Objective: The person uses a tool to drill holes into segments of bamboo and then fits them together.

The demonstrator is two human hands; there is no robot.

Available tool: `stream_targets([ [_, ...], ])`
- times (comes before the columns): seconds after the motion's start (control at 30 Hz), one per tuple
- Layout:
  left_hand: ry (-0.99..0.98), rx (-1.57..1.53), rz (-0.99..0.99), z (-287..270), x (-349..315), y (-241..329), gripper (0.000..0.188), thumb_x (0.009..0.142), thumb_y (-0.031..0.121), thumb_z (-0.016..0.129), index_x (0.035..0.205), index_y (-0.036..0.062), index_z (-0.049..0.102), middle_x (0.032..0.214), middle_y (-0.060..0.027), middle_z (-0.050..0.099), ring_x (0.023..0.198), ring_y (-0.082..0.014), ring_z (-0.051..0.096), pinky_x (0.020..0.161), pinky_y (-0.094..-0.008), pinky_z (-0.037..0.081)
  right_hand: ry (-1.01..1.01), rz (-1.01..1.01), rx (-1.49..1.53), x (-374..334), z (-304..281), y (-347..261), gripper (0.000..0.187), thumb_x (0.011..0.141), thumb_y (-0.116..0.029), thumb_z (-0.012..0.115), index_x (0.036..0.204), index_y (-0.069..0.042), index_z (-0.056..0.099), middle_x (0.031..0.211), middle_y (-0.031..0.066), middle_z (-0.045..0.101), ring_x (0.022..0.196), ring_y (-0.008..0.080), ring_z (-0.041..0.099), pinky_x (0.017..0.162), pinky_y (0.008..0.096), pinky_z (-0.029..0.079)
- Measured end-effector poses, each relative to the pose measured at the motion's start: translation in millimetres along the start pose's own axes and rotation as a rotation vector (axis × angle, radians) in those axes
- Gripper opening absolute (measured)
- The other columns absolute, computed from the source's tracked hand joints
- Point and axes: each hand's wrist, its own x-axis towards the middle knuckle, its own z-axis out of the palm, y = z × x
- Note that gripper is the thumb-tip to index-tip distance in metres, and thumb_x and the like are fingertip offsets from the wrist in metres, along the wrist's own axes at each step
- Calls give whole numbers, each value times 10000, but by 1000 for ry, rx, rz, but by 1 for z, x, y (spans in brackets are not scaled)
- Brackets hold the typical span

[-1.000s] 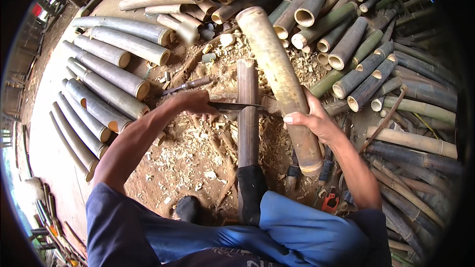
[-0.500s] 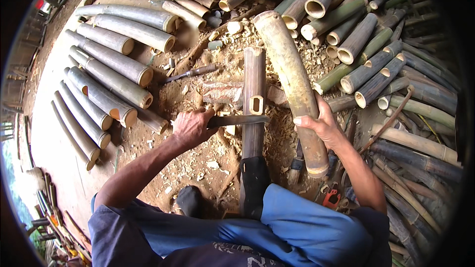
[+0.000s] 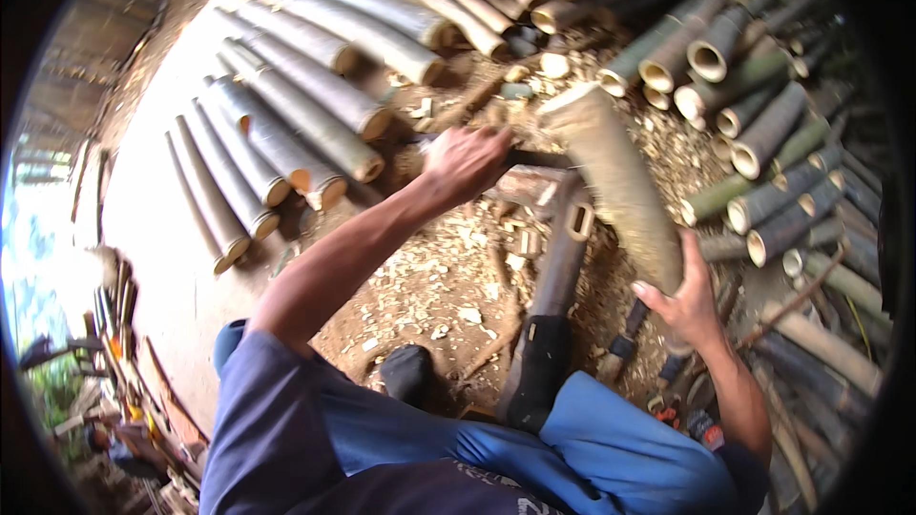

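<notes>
My left hand (image 3: 468, 160) is closed round the handle of a knife. Its dark blade (image 3: 542, 158) points right, over the far part of a dark bamboo tube. The tip meets the left edge of a thick, pale bamboo piece (image 3: 620, 181) in the picture; whether they touch I cannot tell. My right hand (image 3: 692, 294) grips that piece near its lower end, thumb on the near side, and the piece slants up to the left, blurred. Beneath, the dark bamboo tube (image 3: 556, 272) lies on the ground with a rectangular slot cut in it, my black-socked foot (image 3: 542, 362) against its near part.
Pale wood chips (image 3: 444, 272) litter the dirt floor. Rows of cut bamboo tubes (image 3: 324, 86) lie on the left, and more bamboo (image 3: 754, 129) is piled on the right. A second socked foot (image 3: 408, 372) rests left of the tube. Tools with dark handles (image 3: 625, 339) lie below my right hand.
The view has shifted and tilted. My left hand has carried the knife from across the tube below its slot to beyond the slot, close to the pale piece. My right hand keeps its grip.
</notes>
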Motion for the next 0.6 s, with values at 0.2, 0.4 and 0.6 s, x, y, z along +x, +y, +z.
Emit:
stream_targets([
  [0.2, -76, 220, 112, -48, 78, 19, 273, 1098, 290, 356, 1093, 61, 505, 951, -64, 561, 662, -116, 480, 514, -294, 424, 190, 58, 423, -5, 17, 8, 732, 823, -266, 742, 1404, 11, 393, 1142, 124, 556, 996, 208, 587, 897, 367, 498],
  [0.4, 203, 266, 244, -40, 122, 50, 252, 1061, 238, 422, 1162, 44, 547, 998, -105, 629, 756, -181, 631, 567, -358, 509, 256, 199, 609, -21, 18, 4, 699, 833, -228, 734, 1396, 17, 399, 1117, 126, 561, 883, 210, 631, 798, 356, 548],
  [0.6, 231, -11, 149, -22, 90, 41, 309, 970, 394, 603, 992, 86, 611, 787, -93, 628, 666, -232, 624, 533, -396, 499, 262, 176, 590, -31, 10, 15, 664, 832, -189, 715, 1392, 7, 418, 1137, 113, 570, 934, 180, 600, 833, 345, 532],
])
